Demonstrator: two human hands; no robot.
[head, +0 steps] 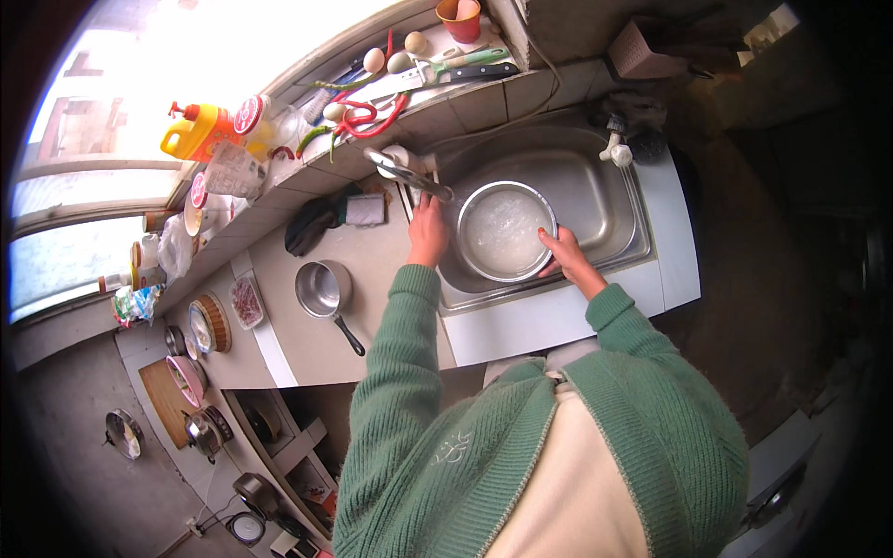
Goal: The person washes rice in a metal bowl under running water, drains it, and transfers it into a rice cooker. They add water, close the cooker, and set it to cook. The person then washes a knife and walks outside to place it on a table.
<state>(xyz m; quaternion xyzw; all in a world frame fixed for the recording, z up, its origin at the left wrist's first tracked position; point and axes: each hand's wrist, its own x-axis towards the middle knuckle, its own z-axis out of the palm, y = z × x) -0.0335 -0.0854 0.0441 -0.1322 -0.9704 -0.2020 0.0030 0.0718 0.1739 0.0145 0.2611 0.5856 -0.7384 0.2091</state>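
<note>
A round metal pot (506, 230) holding cloudy whitish liquid sits in the stainless steel sink (572, 157). My right hand (564, 254) grips its right rim, thumb over the edge and fingers against the outer wall. At the sink's left edge, my left hand (428, 229) reaches up to the faucet (411, 176), its fingertips partly hidden under the curved spout; whether it grips anything there cannot be told. The spout's end hangs near the pot's upper left rim. What lies at the bottom of the pot cannot be made out through the liquid.
A saucepan (322, 289) with a black handle stands on the counter left of my forearm, near a sponge (365, 209) and a dark cloth (310, 227). Above the sink, a tiled ledge carries a black-handled knife (483, 72), eggs and red chilies (377, 122). A white valve (617, 152) stands at the sink's right.
</note>
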